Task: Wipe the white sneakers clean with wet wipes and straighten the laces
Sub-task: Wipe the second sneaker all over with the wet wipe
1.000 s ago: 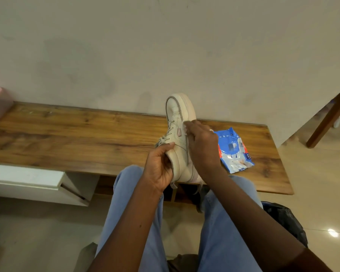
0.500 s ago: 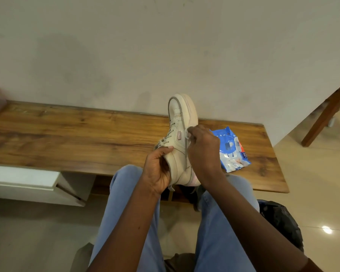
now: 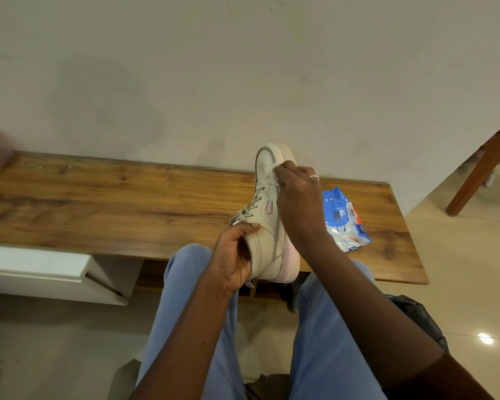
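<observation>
Nearest me, above my knees, my left hand [image 3: 231,255] curls around the heel end of the sneaker [image 3: 267,226], thumb on top by the collar. That end hangs just past the bench's [image 3: 113,203] near edge. From there the shoe's long axis runs straight away from me across the bench, with the toe toward the far edge by the wall. The laces [image 3: 247,210] face left and the pale pink sole faces right. I cannot tell whether the toe touches the wall.

Farther out, my right hand [image 3: 298,197] reaches over the sole side. Its fingers are bunched and pinch a scrap of white at the toe cap, which I take for the wipe [image 3: 275,168]. So the unwiped length lies back toward me from those fingertips, and I judge the next stroke to be a pull along that axis while the left hand steadies the heel.

The pack of wet wipes [image 3: 344,220] lies to the right of my wrist, toward the bench's right end.
</observation>
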